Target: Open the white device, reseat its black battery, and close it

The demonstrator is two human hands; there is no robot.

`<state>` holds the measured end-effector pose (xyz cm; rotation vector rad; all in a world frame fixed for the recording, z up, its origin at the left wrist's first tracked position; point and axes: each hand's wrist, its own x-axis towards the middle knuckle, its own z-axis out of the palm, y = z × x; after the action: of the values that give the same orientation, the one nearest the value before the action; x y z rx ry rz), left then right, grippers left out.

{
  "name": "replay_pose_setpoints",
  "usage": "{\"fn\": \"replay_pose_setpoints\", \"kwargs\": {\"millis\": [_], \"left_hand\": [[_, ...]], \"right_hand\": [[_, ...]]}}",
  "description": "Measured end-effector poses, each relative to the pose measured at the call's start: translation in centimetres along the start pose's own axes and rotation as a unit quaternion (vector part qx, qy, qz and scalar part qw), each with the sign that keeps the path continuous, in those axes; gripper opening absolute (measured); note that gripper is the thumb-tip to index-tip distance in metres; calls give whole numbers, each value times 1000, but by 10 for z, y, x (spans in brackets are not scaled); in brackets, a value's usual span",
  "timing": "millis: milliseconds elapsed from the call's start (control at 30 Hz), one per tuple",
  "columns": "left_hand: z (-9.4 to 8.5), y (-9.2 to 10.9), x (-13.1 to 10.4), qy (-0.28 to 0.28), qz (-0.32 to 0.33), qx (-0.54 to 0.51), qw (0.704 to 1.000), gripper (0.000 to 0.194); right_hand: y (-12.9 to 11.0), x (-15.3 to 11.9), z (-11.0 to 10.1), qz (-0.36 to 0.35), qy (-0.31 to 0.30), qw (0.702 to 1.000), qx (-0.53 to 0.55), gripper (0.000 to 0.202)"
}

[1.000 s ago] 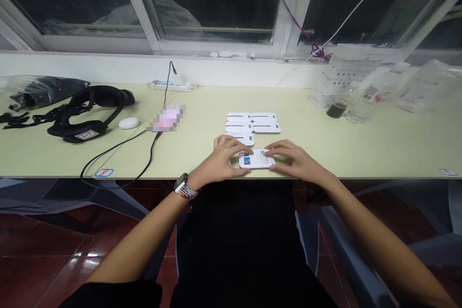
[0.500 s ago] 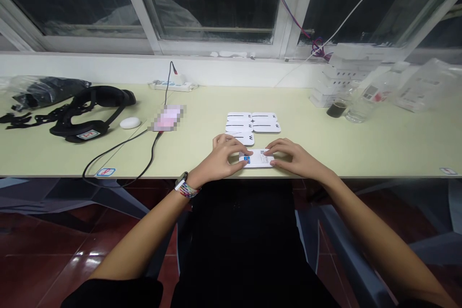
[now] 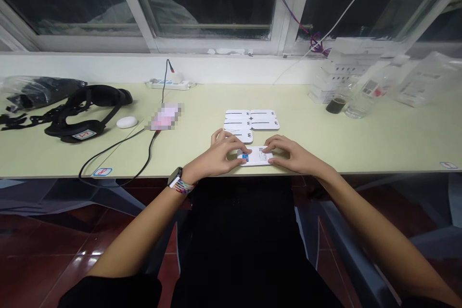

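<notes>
A small flat white box, with a blue label at its left and fine print at its right, lies near the table's front edge. The thumb and fingers of my left hand grip its left end. At the opposite end, my right hand pinches it the same way. Just beyond it lie several flat white boxes, each marked with a black line and a "W", set close together in rows. My left hand partly covers the nearest of these.
To the left are a black headset, a white oval object, a blurred-out pink item with black cables, and a power strip. Stacked white boxes, a cup of dark liquid and a clear bottle stand at the right.
The view has shifted slightly, so everything sits a little higher and further left. Both hands keep their hold on the white box, which stays in nearly the same place on the table.
</notes>
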<state>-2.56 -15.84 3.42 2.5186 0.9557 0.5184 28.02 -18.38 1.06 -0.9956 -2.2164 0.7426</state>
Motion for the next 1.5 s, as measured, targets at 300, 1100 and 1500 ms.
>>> {"fn": "replay_pose_setpoints", "kwargs": {"millis": [300, 1100, 1500], "left_hand": [[-3, 5, -2, 32, 18, -82, 996, 50], [3, 7, -13, 16, 46, -40, 998, 28], [2, 9, -12, 32, 78, -96, 992, 32]], "right_hand": [[-6, 1, 4, 25, 4, 996, 82, 51], [-15, -11, 15, 38, 45, 998, 11, 23], [-17, -13, 16, -19, 75, 997, 6, 30]]}}
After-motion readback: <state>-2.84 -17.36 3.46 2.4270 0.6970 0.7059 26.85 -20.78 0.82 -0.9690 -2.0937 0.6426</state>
